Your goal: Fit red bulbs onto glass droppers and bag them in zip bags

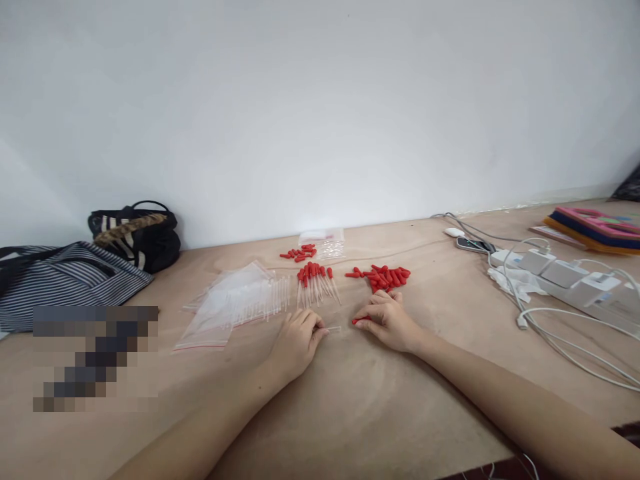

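Observation:
Between the fingers of my left hand [299, 340] is a thin clear glass tube [335, 329], its free end pointing right. My right hand [387, 323] pinches a red rubber bulb [358, 321], apart from the tube. Just beyond that hand lies a pile of red rubber bulbs [387, 277]. Several droppers [315, 283], clear tubes with red bulbs on their far ends, lie side by side in front of my left hand. Loose clear tubes [263, 300] rest on plastic zip bags [215, 313] to the left.
Farther back are a small group of red bulbs [300, 253] and a clear bag [330, 243] of tubes. A striped bag [70, 280] and a black bag [145, 237] sit at left. On the right are a power strip with white chargers [560, 273], cables [550, 340] and coloured sheets [595, 227].

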Demonstrator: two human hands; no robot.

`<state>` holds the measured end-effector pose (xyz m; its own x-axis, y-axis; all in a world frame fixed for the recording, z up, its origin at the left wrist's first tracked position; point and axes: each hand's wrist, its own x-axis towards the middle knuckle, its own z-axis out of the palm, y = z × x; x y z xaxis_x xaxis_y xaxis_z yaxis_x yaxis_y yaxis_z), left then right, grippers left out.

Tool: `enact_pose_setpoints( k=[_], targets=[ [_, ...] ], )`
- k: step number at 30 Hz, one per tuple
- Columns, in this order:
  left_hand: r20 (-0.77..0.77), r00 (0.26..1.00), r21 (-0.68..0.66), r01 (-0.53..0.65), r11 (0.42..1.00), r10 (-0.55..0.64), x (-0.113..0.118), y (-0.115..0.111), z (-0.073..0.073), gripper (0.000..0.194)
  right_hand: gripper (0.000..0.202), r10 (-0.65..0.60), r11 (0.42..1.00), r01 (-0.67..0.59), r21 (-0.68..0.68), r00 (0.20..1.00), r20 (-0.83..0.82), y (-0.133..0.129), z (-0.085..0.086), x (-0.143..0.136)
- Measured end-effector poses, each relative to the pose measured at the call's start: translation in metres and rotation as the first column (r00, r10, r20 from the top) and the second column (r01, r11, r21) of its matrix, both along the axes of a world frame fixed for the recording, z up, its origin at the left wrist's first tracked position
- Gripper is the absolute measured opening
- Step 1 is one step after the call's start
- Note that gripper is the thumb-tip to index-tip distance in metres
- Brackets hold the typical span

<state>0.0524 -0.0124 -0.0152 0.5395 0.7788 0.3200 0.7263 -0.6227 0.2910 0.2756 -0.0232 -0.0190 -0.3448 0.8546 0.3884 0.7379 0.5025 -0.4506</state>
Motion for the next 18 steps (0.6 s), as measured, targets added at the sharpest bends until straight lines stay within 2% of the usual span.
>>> enact_pose_setpoints(
  k=[7,18],
  targets=[
    [0.088,0.995,0.04,0.044,0.998,-0.047,0.0,-0.004,-0.004,0.013,0.012,0.081,0.994,-0.09,-0.066,0.988,-0.132,-0.004,0.003,-0.014],
    [0.106,0.986,0.045,0.127,0.991,-0.132,-0.001,-0.003,-0.003,0.018,0.008,0.155,0.975,-0.185,-0.125,0.963,-0.218,-0.005,0.0,-0.018]
  ],
)
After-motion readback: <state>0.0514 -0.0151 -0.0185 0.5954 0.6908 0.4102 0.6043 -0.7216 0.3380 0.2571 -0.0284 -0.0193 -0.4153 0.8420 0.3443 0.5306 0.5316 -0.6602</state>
